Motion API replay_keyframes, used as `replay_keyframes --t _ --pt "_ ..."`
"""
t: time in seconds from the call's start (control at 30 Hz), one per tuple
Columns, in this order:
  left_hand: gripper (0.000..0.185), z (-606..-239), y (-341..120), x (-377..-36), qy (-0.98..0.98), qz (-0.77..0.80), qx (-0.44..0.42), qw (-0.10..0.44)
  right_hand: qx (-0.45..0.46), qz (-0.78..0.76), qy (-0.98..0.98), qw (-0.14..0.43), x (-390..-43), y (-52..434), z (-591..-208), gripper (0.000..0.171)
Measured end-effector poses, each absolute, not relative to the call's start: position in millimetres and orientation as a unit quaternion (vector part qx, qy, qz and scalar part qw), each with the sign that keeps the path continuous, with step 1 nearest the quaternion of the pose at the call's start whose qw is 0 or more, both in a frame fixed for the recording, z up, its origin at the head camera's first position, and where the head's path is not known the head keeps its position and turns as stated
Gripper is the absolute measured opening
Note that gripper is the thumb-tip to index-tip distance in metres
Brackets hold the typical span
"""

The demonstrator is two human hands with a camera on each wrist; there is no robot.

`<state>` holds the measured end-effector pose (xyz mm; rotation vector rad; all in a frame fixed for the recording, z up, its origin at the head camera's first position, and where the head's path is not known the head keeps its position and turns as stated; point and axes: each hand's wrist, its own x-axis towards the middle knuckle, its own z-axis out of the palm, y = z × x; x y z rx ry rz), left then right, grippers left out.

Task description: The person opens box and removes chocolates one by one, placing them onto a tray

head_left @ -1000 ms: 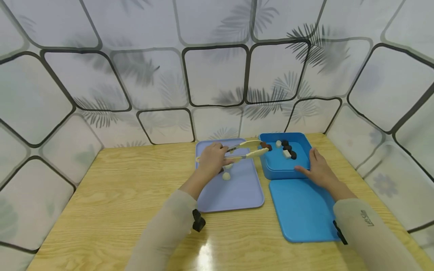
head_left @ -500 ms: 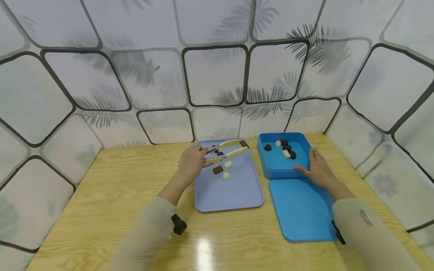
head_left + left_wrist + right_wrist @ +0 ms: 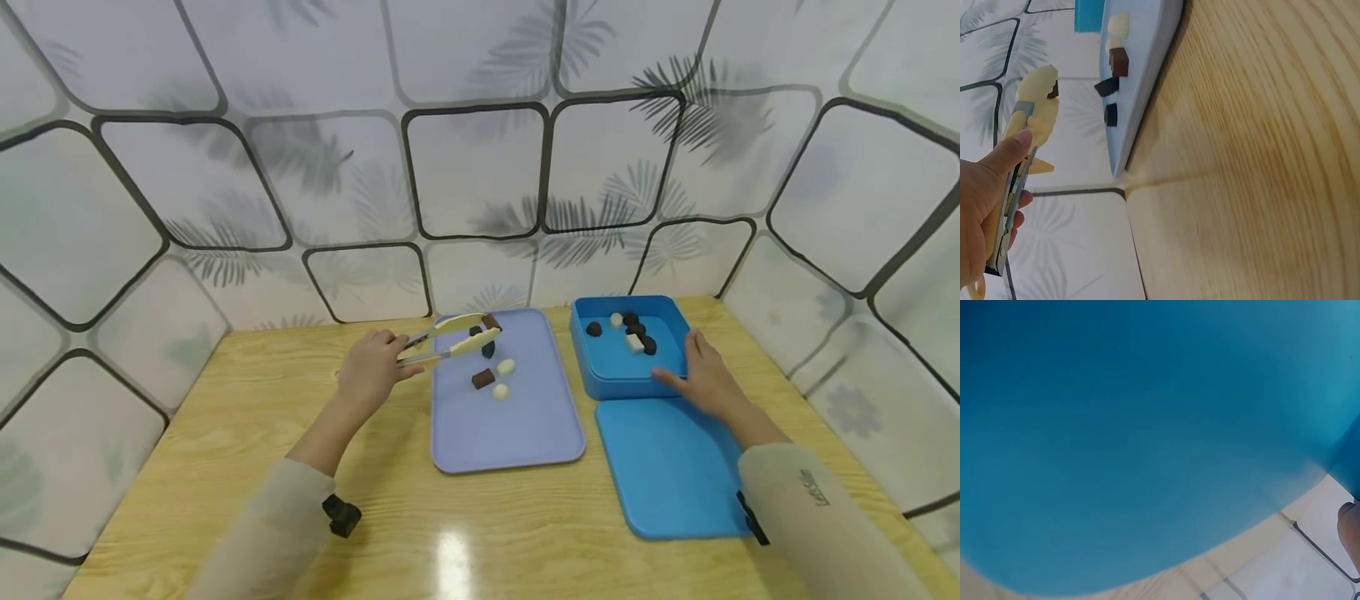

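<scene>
The left hand (image 3: 369, 372) grips a pair of cream tongs (image 3: 448, 337), fingers curled round the handle end. The tong tips sit over the far left corner of the lavender tray (image 3: 525, 433), and a brown chocolate piece (image 3: 491, 322) is pinched between them. In the left wrist view the same piece shows as a dark spot at the tong tips.

The lavender tray lies flat on the wooden tabletop (image 3: 225, 433). It holds four loose pieces: one dark piece (image 3: 488, 350) just below the tong tips, one brown block (image 3: 483, 379), and two white pieces (image 3: 506, 367) close beside the block.

The blue box (image 3: 600, 379) stands just right of the tray, open at the top. It contains several pieces grouped toward its far side: four dark ones, one small white ball and one white block (image 3: 636, 342).

The right hand (image 3: 701, 379) rests against the near right corner of the box, fingers relaxed and mostly straight, holding nothing. The blue lid (image 3: 660, 475) lies flat on the tabletop directly in front of the box.
</scene>
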<state>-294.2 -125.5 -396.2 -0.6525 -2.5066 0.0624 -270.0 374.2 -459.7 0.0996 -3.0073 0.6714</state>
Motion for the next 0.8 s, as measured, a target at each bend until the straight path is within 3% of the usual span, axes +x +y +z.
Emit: replay_keyframes --t 0.17,0.43,0.8 --pt "0.054 -395.8 -142.0 -291.0 -0.93 0.026 -0.25 0.267 0.03 0.219 -0.975 0.028 -267.9 373.5 -459.2 0.11" --pt "0.048 -404.7 -163.1 -283.8 -0.943 0.024 -0.26 0.208 0.034 0.219 -0.975 0.023 -269.1 373.1 -461.6 0.109" --pt "0.049 -409.8 -161.7 -283.5 -0.939 0.045 -0.279 0.195 0.029 0.214 -0.976 0.031 -270.0 374.9 -462.4 0.11"
